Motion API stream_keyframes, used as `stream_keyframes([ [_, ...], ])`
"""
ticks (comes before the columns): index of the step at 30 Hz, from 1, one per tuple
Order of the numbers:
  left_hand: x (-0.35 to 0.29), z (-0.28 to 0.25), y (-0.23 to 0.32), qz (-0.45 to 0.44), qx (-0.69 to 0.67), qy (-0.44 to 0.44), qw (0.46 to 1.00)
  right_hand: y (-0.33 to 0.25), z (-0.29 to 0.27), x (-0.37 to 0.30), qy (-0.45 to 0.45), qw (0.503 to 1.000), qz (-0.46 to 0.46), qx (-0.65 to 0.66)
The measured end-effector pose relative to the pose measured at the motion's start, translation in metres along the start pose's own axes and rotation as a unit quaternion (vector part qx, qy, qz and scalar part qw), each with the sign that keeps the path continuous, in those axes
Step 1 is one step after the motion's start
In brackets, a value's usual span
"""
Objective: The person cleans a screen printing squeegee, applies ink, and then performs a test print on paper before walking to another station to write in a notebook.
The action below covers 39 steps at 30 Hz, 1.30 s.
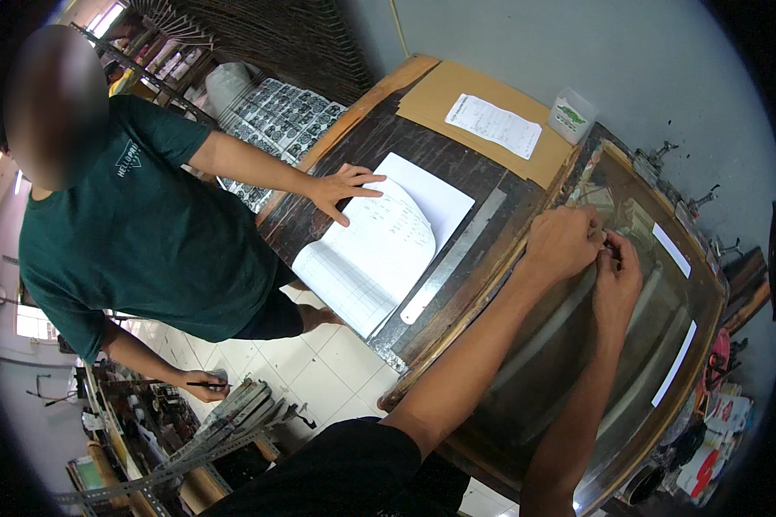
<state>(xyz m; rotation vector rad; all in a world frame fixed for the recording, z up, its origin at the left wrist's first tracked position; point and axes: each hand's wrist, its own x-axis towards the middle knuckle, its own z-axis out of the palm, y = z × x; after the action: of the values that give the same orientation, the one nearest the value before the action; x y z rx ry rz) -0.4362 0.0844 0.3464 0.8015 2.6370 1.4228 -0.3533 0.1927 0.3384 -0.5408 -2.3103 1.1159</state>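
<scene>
My left hand [564,244] and my right hand [618,267] meet over the far left part of a wood-framed mesh screen [569,345]. The fingers of both are pinched close together. Whatever lies between the fingertips is too small and too hidden to name. Two white strips stick to the screen's right side, an upper strip [672,250] and a lower strip [673,364]. A patch with a faint pattern shows on the mesh just beyond my fingers.
Left of the screen, a dark table [379,138] bears an open notebook [371,267], a metal ruler [457,256], brown board [422,95] with a paper sheet [493,125], and a plastic tub [571,116]. A person in green [164,224] rests one hand on the notebook and holds a pen. Metal clamps [660,155] line the screen's far edge.
</scene>
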Motion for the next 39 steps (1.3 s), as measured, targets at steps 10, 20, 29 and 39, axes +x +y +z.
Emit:
stream_keyframes([
  [10,0.002,0.0,0.0,-0.005,-0.001,-0.004,1.0,0.011,0.001,0.004,-0.003,1.0,-0.011,0.008],
  [20,0.003,-0.001,0.0,-0.006,-0.006,-0.006,1.0,-0.001,0.0,0.002,0.001,1.0,0.009,0.019],
  [29,0.002,-0.001,0.001,-0.012,-0.007,-0.007,1.0,0.0,0.0,0.001,0.005,1.0,-0.01,0.004],
  [39,0.002,0.0,0.002,-0.016,0.001,-0.007,1.0,0.004,-0.001,0.002,0.006,1.0,-0.024,-0.012],
])
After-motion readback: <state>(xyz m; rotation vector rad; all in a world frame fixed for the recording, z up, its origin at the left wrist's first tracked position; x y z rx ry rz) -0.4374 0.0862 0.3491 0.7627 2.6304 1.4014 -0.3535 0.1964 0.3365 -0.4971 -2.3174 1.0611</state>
